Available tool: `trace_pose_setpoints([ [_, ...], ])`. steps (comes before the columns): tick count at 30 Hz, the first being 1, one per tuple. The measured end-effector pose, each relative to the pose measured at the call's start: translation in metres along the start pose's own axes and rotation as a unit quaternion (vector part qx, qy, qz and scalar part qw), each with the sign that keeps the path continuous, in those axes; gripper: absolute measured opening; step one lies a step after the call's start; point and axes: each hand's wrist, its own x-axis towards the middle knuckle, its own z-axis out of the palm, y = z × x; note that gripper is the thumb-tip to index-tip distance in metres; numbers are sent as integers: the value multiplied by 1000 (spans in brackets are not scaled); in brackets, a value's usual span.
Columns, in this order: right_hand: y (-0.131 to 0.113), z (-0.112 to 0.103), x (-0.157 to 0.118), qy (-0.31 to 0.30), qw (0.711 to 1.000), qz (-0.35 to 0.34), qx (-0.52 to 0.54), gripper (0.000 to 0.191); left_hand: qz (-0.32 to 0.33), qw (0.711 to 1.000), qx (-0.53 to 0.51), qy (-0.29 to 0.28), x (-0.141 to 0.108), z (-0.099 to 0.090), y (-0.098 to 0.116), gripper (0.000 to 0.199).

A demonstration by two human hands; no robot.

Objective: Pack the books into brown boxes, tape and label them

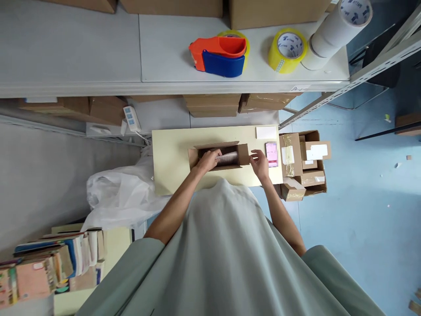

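An open cardboard box (243, 154) stands on the cream table (171, 162), its flaps spread outward. Inside it lies a long greyish item in clear wrapping (229, 158); what it is does not show. My left hand (209, 160) reaches over the box's near left side, fingers closed on the left end of the wrapped item, fingertips partly hidden. Just outside the right flap is my right hand (259, 165), its fingers curved and apart, thumb near the flap's edge. A phone with a lit pink screen (272, 154) lies just right of that hand.
The shelf (164, 57) above carries an orange and blue tape dispenser (219, 55), a yellow tape roll (287, 49) and white rolls (338, 30). Packed cartons (291, 153) stand right of the table. Left are a white plastic bag (121, 193) and stacked books (62, 259).
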Motion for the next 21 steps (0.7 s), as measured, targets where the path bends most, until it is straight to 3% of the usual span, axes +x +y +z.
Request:
trace_pose_setpoints([
  [5, -1, 2, 1, 9, 1000, -8, -20, 37, 3, 999, -6, 50, -22, 0, 0, 54],
  [8, -2, 2, 0, 4, 1000, -10, -17, 39, 4, 986, -10, 166, -55, -2, -6, 62],
  [11, -6, 2, -2, -14, 1000, -23, 0, 35, -73, 951, -17, 301, -86, 3, -16, 87],
  [13, -11, 3, -3, -26, 999, -38, 8, 32, -131, 929, -39, 344, -100, 11, -21, 107],
  [16, -20, 8, -6, -54, 997, -54, 10, 30, -147, 925, -74, 342, -108, 23, -22, 113],
  [21, -32, 26, -5, -155, 981, -116, -31, 35, -55, 954, -95, 281, -103, 29, -8, 121],
])
